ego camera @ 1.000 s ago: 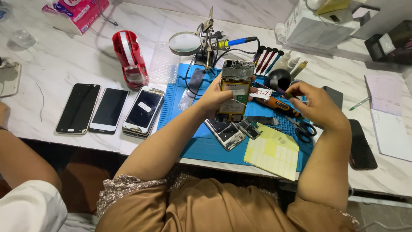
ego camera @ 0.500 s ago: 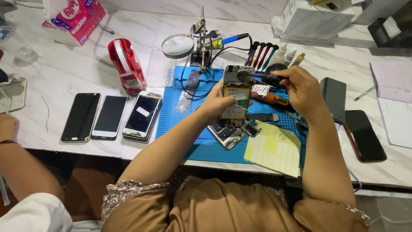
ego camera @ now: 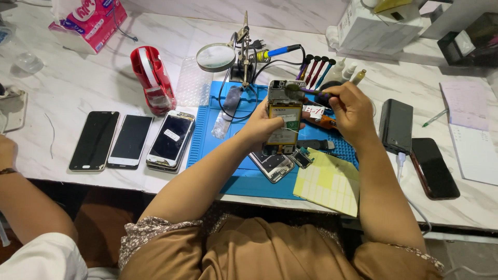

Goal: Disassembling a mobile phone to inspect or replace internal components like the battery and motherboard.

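My left hand point(ego camera: 262, 126) holds an opened phone point(ego camera: 285, 115) upright over the blue work mat point(ego camera: 218, 150), its battery and circuit board exposed. My right hand point(ego camera: 353, 110) grips a thin tool with a purple handle point(ego camera: 306, 91) and touches its tip to the top of the phone. A removed phone frame point(ego camera: 272, 165) and small parts point(ego camera: 302, 156) lie on the mat just below the phone. An orange driver point(ego camera: 326, 122) rests under my right hand.
Three phones point(ego camera: 132, 140) lie in a row at left, beside a red tape dispenser point(ego camera: 153, 78). A magnifier stand point(ego camera: 228, 54), soldering iron and screwdrivers sit behind the mat. A yellow sticker sheet point(ego camera: 329, 181), power bank point(ego camera: 396, 126) and black phone point(ego camera: 434, 168) lie right. Another person's arm point(ego camera: 26, 207) is at left.
My right hand has risen from the orange driver on the mat to the top of the phone, now holding the purple-handled tool. The left hand keeps the phone upright.
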